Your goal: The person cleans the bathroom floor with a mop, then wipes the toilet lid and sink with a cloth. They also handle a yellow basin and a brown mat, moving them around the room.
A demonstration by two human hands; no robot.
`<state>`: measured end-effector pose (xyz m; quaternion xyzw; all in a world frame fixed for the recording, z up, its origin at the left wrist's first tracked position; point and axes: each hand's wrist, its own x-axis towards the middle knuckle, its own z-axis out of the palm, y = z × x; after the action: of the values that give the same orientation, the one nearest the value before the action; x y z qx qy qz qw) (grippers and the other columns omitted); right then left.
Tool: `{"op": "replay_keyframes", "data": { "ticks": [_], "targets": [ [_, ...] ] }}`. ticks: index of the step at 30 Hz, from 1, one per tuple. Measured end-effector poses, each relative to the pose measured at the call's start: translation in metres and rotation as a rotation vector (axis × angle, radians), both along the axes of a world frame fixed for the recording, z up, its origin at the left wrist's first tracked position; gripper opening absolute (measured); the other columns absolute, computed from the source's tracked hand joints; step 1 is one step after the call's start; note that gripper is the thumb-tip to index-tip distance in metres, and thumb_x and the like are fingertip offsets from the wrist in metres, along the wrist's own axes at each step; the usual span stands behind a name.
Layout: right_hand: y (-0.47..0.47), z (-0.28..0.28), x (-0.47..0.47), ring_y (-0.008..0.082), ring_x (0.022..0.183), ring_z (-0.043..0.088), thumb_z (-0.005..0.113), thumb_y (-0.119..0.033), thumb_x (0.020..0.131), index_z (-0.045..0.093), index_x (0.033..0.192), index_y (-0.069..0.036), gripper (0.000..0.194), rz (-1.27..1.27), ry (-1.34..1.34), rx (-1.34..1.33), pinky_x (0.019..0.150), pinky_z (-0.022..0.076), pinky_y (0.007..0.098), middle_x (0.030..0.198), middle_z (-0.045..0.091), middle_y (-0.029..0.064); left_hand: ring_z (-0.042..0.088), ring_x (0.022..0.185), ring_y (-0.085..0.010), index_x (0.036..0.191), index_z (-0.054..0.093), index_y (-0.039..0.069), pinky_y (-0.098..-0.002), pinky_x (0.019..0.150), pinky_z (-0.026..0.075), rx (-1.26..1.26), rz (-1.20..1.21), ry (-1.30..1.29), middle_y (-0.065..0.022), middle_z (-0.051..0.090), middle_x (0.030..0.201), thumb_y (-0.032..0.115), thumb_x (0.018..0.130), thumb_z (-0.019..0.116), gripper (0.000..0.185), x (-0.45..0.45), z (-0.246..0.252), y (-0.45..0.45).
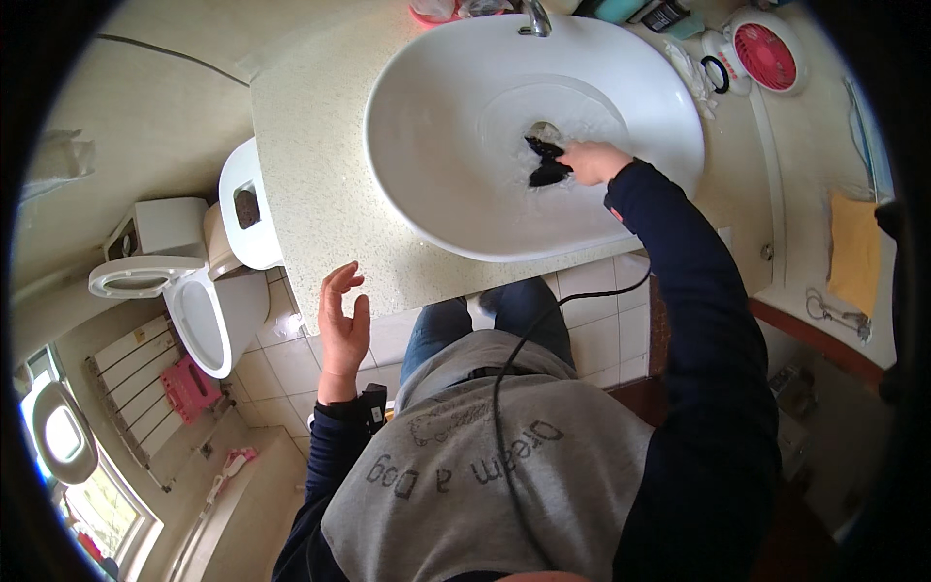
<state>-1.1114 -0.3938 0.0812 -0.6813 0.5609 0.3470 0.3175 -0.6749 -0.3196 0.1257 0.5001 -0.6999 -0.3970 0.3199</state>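
My right hand [595, 162] reaches into a white oval washbasin [436, 174], its fingers closed on a small black item [550, 173] that looks like wet cloth. Its exact kind cannot be made out. Water [520, 145] splashes around the item in the bottom of the basin, next to the round drain [542, 129]. A chrome faucet [537, 20] stands at the basin's far rim. My left hand [343, 324] is raised near the front edge of the speckled countertop [320, 189], fingers apart and holding nothing.
A pink and white fan [765, 57], crumpled tissue [691, 76] and several bottles [640, 13] are behind the basin. At left are a white stool [231, 171] and a toilet with its lid raised [200, 320]. A black cable [593, 295] hangs across my front.
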Motion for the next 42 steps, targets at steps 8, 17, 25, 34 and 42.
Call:
{"op": "replay_keyframes", "data": {
  "ticks": [8,17,25,34,42],
  "targets": [
    [0.001,-0.006,-0.043,0.0336,0.085,0.061,0.056,-0.012,0.071,0.067,0.095,-0.011,0.027,0.21,-0.252,-0.102,0.073,0.0486,0.0435,0.09,0.064,0.015,0.059,0.093,-0.0217,0.118,0.051,0.004,-0.0322,0.082,0.046,-0.031,0.11,-0.017,-0.0127,0.054,0.115,-0.01,0.075,0.051,0.045,-0.059,0.009,0.014],
    [-0.096,0.038,-0.194,0.0303,0.085,0.06,0.054,-0.011,0.075,0.064,0.1,-0.006,0.027,0.332,-0.107,-0.592,0.073,0.0481,0.0386,0.101,0.062,0.0163,0.059,0.096,-0.0214,0.118,0.051,0.004,-0.0314,0.083,0.046,0.076,0.274,-0.057,-0.0123,0.054,0.116,-0.009,0.076,0.049,0.044,-0.171,0.003,0.084],
    [-0.036,0.067,-0.268,0.0275,0.116,0.051,0.049,-0.002,0.088,0.054,0.119,0.001,0.032,0.707,-0.165,-0.583,0.099,0.0414,0.0374,0.123,0.054,0.0162,0.06,0.093,-0.0206,0.114,0.052,0.003,-0.0309,0.081,0.048,0.128,0.279,-0.096,-0.0125,0.054,0.116,-0.009,0.077,0.05,0.039,-0.212,0.004,0.118],
    [0.118,0.08,-0.179,0.0295,0.094,0.054,0.051,-0.005,0.076,0.057,0.075,0.0,0.007,0.464,-0.587,-0.445,0.082,0.0473,0.0395,0.106,0.056,0.0169,0.061,0.093,-0.0198,0.114,0.052,0.004,-0.0304,0.082,0.047,0.056,0.252,-0.01,-0.011,0.054,0.116,-0.01,0.077,0.051,0.04,-0.207,-0.004,0.112],
    [0.059,-0.016,-0.047,0.0348,0.089,0.055,0.055,-0.012,0.08,0.056,0.089,-0.003,0.013,0.298,-0.736,-0.226,0.075,0.0455,0.0438,0.093,0.054,0.0148,0.06,0.094,-0.0211,0.114,0.052,0.004,-0.0306,0.08,0.049,0.065,0.172,0.071,-0.0121,0.053,0.116,-0.009,0.078,0.052,0.038,-0.182,0.0,0.093]
  ]
}}
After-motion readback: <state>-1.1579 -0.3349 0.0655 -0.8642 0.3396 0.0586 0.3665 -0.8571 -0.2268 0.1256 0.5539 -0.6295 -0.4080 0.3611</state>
